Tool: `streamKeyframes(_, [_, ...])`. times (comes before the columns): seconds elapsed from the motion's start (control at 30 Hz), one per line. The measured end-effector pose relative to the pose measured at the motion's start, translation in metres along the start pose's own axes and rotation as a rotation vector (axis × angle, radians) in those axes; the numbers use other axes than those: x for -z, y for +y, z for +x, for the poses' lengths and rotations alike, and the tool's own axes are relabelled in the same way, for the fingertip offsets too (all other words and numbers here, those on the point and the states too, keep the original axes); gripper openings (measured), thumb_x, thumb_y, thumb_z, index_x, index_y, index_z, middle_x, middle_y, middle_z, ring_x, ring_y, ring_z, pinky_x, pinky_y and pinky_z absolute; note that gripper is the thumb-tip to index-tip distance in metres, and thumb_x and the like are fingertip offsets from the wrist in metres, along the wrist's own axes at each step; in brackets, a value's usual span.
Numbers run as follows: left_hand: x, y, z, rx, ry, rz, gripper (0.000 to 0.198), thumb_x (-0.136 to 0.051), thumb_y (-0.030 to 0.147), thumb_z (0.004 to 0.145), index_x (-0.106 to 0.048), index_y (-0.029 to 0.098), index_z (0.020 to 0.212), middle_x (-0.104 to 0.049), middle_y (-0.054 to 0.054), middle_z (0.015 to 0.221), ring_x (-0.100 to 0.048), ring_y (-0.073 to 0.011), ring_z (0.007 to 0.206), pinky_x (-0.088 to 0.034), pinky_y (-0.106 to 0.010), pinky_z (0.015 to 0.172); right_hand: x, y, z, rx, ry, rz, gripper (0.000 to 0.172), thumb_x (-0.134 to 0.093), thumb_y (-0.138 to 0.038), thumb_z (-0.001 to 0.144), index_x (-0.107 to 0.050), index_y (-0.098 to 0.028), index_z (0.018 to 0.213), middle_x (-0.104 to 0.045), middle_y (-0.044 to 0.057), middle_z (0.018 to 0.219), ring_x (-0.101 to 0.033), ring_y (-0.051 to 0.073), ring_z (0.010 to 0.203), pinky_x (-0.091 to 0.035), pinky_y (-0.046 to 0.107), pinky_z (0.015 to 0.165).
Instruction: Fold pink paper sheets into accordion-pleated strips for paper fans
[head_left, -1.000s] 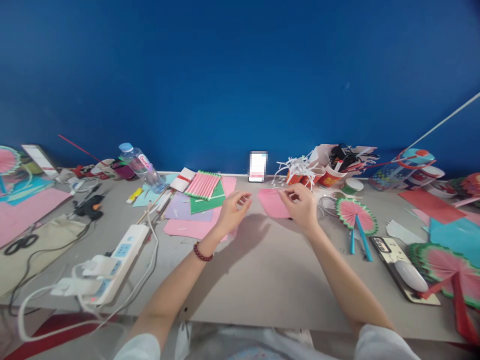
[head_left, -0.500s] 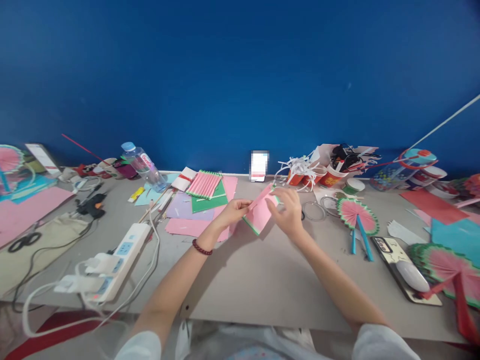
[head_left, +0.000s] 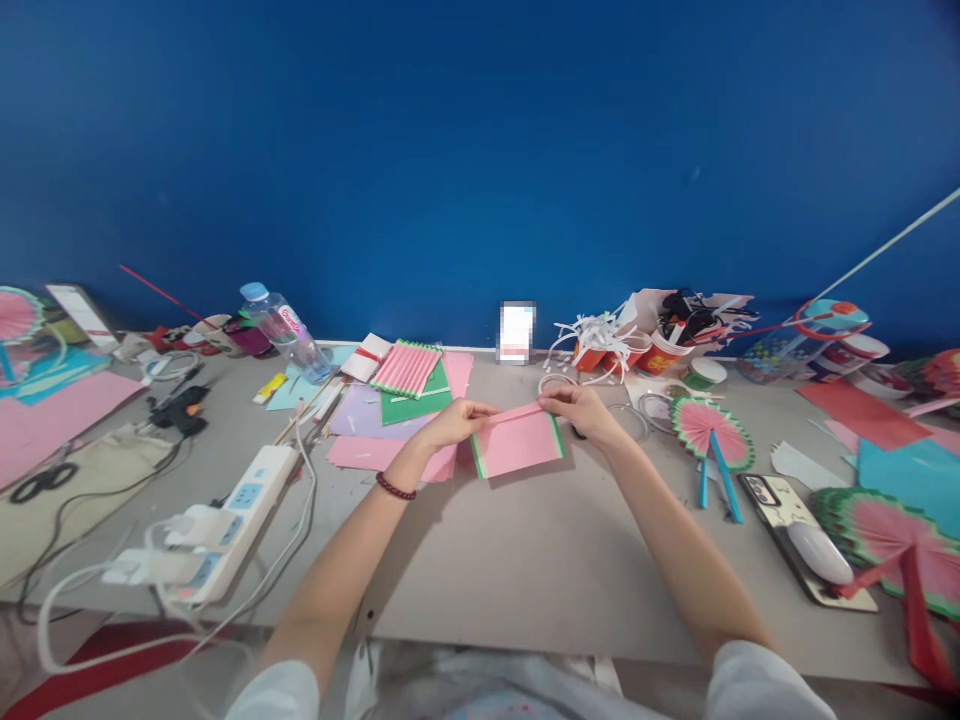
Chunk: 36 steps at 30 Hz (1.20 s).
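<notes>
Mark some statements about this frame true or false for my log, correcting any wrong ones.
1. The left hand and right hand both pinch the far edge of the green-edged pink sheet. True.
2. The beaded bracelet is on the right arm. False: the bracelet is on the left arm.
3. The white mouse lies on the light-backed phone. True.
4. The clear bottle is uncapped. False: the bottle wears a blue cap.

It's probably a craft workshop: paper fans (head_left: 711, 424), scissors (head_left: 44, 482).
</notes>
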<state>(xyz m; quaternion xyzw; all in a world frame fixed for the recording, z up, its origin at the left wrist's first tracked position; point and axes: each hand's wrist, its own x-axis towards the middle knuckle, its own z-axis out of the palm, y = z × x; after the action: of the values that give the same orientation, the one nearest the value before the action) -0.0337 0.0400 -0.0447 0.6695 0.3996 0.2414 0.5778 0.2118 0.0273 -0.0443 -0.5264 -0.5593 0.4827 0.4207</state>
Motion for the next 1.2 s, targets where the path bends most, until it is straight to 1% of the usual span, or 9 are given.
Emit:
streamKeyframes(0.27, [0.005,-0.006,0.001,-0.007,-0.019,0.015,0.037,-0.067,0.040,0.073,-0.072,0.018,0.102,-0.068,-0.009,0.112,-0.059,-0.0272,0.108,-0.043,-0.036,0.093,0.000,0.014,0.005,-0.101,-0.064,0.002,0.030,-0.073,-0.044,0.063,-0.070,-0.019,0.078,-0.069,0.003,0.076,-0.063,0.017,0.070,-0.050,0.030,0.065])
streamKeyframes(0.4, [0.006,-0.005,0.000,0.054,-0.038,0.085,0.033,-0.066,0.036,0.073,-0.072,0.017,0.100,-0.070,-0.008,0.107,-0.061,-0.0240,0.098,-0.043,-0.031,0.086,-0.006,0.014,0.005,-0.073,-0.050,-0.016,0.028,-0.073,-0.042,0.061,-0.067,-0.017,0.072,-0.067,0.002,0.068,-0.061,0.016,0.065,-0.048,0.029,0.063])
streamKeyframes(0.5, [0.004,-0.003,-0.001,0.065,-0.090,0.131,0.031,-0.062,0.042,0.077,-0.073,0.015,0.086,-0.070,-0.005,0.083,-0.059,-0.0172,0.074,-0.041,-0.026,0.067,-0.014,0.014,0.003,-0.016,-0.047,-0.080,0.025,-0.069,-0.040,0.065,-0.067,-0.016,0.072,-0.066,0.002,0.067,-0.059,0.015,0.064,-0.045,0.029,0.064])
streamKeyframes(0.57, [0.002,0.000,-0.002,0.054,-0.129,0.119,0.039,-0.058,0.049,0.079,-0.071,0.013,0.074,-0.062,-0.001,0.064,-0.050,-0.0124,0.059,-0.035,-0.023,0.056,-0.020,0.013,0.001,0.025,-0.050,-0.133,0.023,-0.066,-0.038,0.068,-0.068,-0.016,0.073,-0.066,0.001,0.069,-0.058,0.015,0.065,-0.043,0.028,0.066])
streamKeyframes(0.63, [-0.002,0.001,-0.003,0.054,-0.153,0.061,0.044,-0.056,0.054,0.079,-0.067,0.013,0.068,-0.055,0.001,0.058,-0.043,-0.0101,0.054,-0.030,-0.023,0.052,-0.025,0.012,-0.001,0.065,-0.055,-0.171,0.020,-0.064,-0.036,0.071,-0.068,-0.017,0.073,-0.067,0.001,0.071,-0.059,0.015,0.068,-0.043,0.028,0.067])
streamKeyframes(0.8, [-0.012,0.000,-0.002,0.109,-0.110,-0.125,0.041,-0.061,0.055,0.075,-0.068,0.015,0.079,-0.062,-0.002,0.075,-0.052,-0.0133,0.067,-0.035,-0.022,0.057,-0.035,0.010,-0.005,0.163,-0.062,-0.250,0.015,-0.058,-0.030,0.076,-0.067,-0.019,0.075,-0.068,0.001,0.074,-0.060,0.015,0.070,-0.044,0.028,0.068])
streamKeyframes(0.97, [-0.018,-0.002,-0.001,0.113,-0.137,-0.285,0.035,-0.069,0.046,0.072,-0.071,0.016,0.090,-0.068,-0.007,0.088,-0.058,-0.0161,0.080,-0.041,-0.024,0.067,-0.039,0.008,-0.007,0.401,-0.020,-0.344,0.013,-0.058,-0.029,0.079,-0.067,-0.019,0.075,-0.065,0.005,0.085,-0.060,0.017,0.080,-0.046,0.030,0.070])
streamKeyframes(1.07, [-0.019,-0.002,-0.001,0.114,-0.125,-0.356,0.033,-0.072,0.042,0.071,-0.071,0.015,0.090,-0.069,-0.008,0.089,-0.060,-0.0156,0.079,-0.042,-0.025,0.069,-0.040,0.005,-0.009,0.443,0.032,-0.428,0.013,-0.059,-0.027,0.080,-0.067,-0.019,0.073,-0.061,0.005,0.082,-0.058,0.016,0.075,-0.045,0.028,0.064])
streamKeyframes(1.2, [-0.023,-0.003,0.001,0.083,-0.091,-0.385,0.031,-0.073,0.038,0.070,-0.072,0.014,0.090,-0.070,-0.008,0.092,-0.061,-0.0173,0.088,-0.043,-0.027,0.079,-0.041,0.004,-0.011,0.489,0.042,-0.471,0.013,-0.058,-0.025,0.082,-0.066,-0.018,0.074,-0.060,0.004,0.081,-0.055,0.014,0.070,-0.045,0.027,0.065])
